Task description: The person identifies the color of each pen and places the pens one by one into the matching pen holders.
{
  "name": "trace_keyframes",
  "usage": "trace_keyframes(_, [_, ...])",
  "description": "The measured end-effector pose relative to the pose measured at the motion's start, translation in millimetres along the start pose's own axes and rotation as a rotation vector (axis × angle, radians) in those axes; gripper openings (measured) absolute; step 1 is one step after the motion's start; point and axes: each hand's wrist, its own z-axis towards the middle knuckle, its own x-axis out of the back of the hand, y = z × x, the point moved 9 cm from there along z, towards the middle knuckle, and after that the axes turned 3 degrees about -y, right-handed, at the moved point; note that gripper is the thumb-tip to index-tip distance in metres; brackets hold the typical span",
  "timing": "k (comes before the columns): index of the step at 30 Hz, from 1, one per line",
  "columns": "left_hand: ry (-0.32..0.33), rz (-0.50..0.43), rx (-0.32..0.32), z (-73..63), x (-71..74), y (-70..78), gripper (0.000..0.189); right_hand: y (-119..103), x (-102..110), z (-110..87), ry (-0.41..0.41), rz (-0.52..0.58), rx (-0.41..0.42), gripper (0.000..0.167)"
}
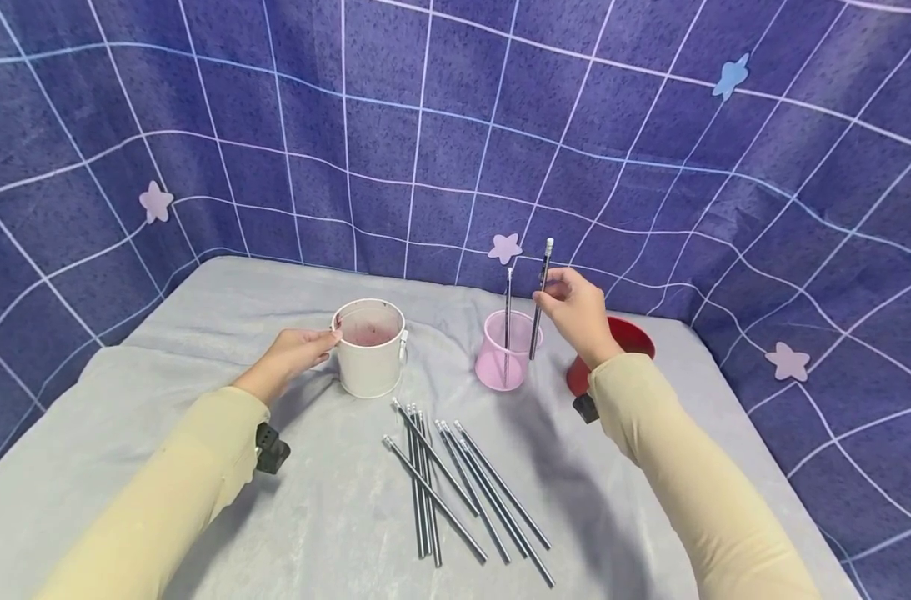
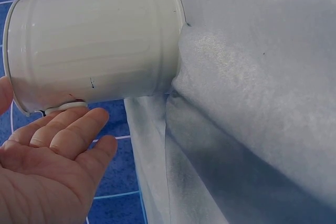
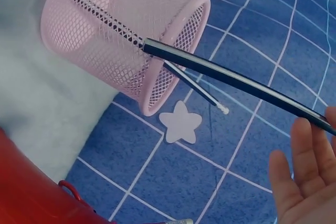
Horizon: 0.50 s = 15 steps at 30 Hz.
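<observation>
My right hand (image 1: 578, 310) pinches a dark pencil (image 1: 543, 287) near its white eraser end. The pencil points down, its lower end in front of the rim of the pink mesh pencil cup (image 1: 488, 367). Another dark pencil (image 3: 198, 88) stands inside that cup, leaning on its rim. On the left, my left hand (image 1: 297, 354) holds the rim of a white metal bucket (image 1: 370, 371), thumb at the top edge. In the left wrist view its fingers (image 2: 76, 132) lie by the side lug of the bucket. Several dark pencils (image 1: 463, 487) lie loosely spread on the cloth between my arms.
A red bucket (image 1: 635, 335) stands right of the pink cup, partly hidden by my right hand and sleeve. Grey cloth (image 1: 312, 533) covers the table, with folds near the white bucket. A blue gridded curtain (image 1: 380, 167) with stars hangs close behind.
</observation>
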Motion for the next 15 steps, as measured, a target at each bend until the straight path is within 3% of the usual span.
trace_keyframes(7, [0.004,0.003,-0.009,0.6,0.7,2.0,0.056,-2,14,0.0,0.088,0.034,0.007,0.021])
trace_keyframes(15, [-0.002,-0.015,-0.015,1.1,-0.6,1.6,0.055,3,12,-1.6,0.140,0.103,0.010,0.016])
